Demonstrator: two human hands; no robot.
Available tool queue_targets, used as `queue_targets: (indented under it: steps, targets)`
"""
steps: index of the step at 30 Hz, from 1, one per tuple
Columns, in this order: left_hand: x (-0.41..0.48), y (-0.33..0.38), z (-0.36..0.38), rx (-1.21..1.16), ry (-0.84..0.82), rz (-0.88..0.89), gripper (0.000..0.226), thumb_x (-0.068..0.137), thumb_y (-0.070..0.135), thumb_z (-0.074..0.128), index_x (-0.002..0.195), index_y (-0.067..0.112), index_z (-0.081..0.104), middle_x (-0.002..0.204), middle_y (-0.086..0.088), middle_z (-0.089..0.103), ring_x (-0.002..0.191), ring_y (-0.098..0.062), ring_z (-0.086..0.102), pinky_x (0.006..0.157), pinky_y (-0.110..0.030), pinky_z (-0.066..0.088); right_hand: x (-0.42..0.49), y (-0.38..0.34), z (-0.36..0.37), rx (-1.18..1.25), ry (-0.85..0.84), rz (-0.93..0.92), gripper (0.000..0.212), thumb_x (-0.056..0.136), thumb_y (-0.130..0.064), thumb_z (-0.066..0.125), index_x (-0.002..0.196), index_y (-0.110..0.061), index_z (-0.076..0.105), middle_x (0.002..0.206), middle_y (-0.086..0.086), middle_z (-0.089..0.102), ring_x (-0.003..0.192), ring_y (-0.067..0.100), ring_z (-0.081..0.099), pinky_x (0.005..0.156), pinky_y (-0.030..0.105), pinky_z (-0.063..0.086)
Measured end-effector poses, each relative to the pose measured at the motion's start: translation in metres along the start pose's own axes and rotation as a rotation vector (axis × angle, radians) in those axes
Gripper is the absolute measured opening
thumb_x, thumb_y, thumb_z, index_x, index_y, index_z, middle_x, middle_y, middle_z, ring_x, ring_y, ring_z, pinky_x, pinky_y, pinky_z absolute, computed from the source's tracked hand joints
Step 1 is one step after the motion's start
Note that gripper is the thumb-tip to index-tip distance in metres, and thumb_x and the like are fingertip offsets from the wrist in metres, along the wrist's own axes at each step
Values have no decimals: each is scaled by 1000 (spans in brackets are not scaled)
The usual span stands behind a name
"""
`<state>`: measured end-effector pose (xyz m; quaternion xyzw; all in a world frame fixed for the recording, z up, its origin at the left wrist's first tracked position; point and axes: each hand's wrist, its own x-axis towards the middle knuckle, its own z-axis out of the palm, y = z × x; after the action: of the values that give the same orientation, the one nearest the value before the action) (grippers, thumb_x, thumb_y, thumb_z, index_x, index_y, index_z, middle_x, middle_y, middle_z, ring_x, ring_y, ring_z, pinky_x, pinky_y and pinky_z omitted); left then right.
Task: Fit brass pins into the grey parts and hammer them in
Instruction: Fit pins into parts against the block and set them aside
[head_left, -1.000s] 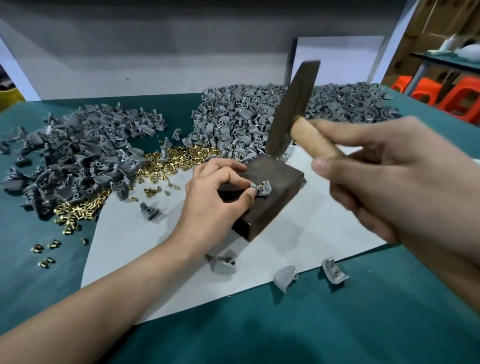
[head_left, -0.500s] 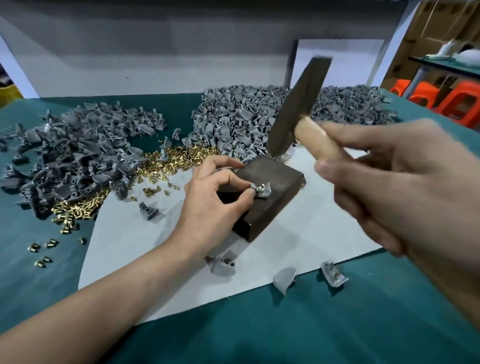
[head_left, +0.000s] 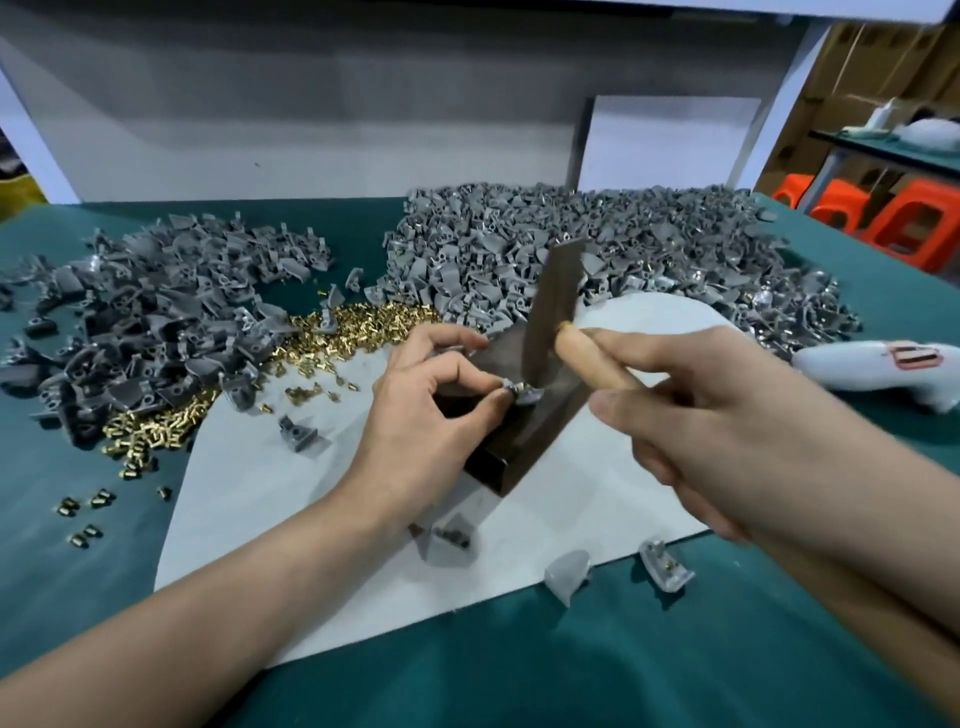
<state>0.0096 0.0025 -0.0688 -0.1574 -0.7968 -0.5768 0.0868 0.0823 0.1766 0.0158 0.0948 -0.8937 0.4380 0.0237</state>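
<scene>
A small grey part (head_left: 524, 393) sits on the dark block (head_left: 537, 436). The left hand (head_left: 431, 415) pinches it with finger and thumb. The hammer (head_left: 553, 312) is head down on it. The right hand (head_left: 727, 431) grips its wooden handle. Brass pins (head_left: 358, 327) lie behind.

Green table (head_left: 675, 675): white sheet (head_left: 249, 493) centre, grey parts pile (head_left: 145, 322) left, bigger pile (head_left: 519, 244) at back, brass pins (head_left: 358, 327) between them, white tool (head_left: 872, 369) far right, two loose parts (head_left: 667, 566) at sheet's near edge.
</scene>
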Motion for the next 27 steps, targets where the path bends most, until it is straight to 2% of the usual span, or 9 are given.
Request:
queue_targets:
  steps: [3,5,8,11,15,17,21,25,27]
  targets:
    - [-1,1,-1,-15,-7,-6,20,76,14,76,63,27,67,110,24,56,116,-1,46,100,-29,39,3,2,-17,313,155,3,24,87,-25,60,103,-42,68,46,1,44,25,16,32,37,15,32]
    - [-1,2,-2,-49,-24,-12,20,77,14,75,63,25,67,110,26,56,117,0,45,102,-39,40,6,10,-27,448,229,39,27,82,-29,57,104,-38,69,47,1,46,24,18,32,40,18,35]
    - [-2,4,-4,-111,-36,-28,20,79,13,73,63,24,67,110,27,57,117,0,46,100,-46,43,12,34,-25,502,249,146,17,87,-23,55,93,-29,70,48,1,47,25,19,31,38,18,33]
    - [-1,4,-4,-122,-24,-26,22,79,12,73,62,25,67,111,25,59,117,-2,47,100,-47,43,10,58,-12,526,238,204,16,91,-20,54,93,-24,69,50,4,47,26,19,31,37,17,31]
    - [0,2,-3,-131,-21,-25,26,80,10,73,61,26,66,112,24,59,118,-4,48,100,-45,43,2,68,-3,524,209,201,25,82,-31,60,105,-38,68,47,2,46,27,17,30,39,14,32]
    - [0,1,-4,-124,-22,-27,26,81,10,73,61,26,66,111,23,59,118,-5,48,100,-46,43,-1,65,-3,535,170,186,35,74,-42,66,108,-39,67,48,2,46,26,18,30,41,15,34]
    - [-1,2,-3,-114,-19,-30,25,80,12,71,62,27,65,112,23,59,118,-5,48,101,-45,43,-5,56,-6,583,38,185,77,42,-73,76,109,-36,67,50,5,47,25,17,34,41,19,38]
    - [0,0,-3,-102,-31,-32,20,81,14,70,64,25,66,112,24,59,118,-4,48,100,-43,44,-6,52,-7,507,67,161,75,46,-79,71,90,-19,72,45,8,50,26,16,42,40,18,42]
    - [1,-2,-3,-82,-39,-21,17,82,16,70,68,25,67,112,25,57,118,-3,47,99,-38,43,-8,45,-9,558,37,187,70,49,-74,74,97,-24,73,46,9,48,25,17,39,40,21,42]
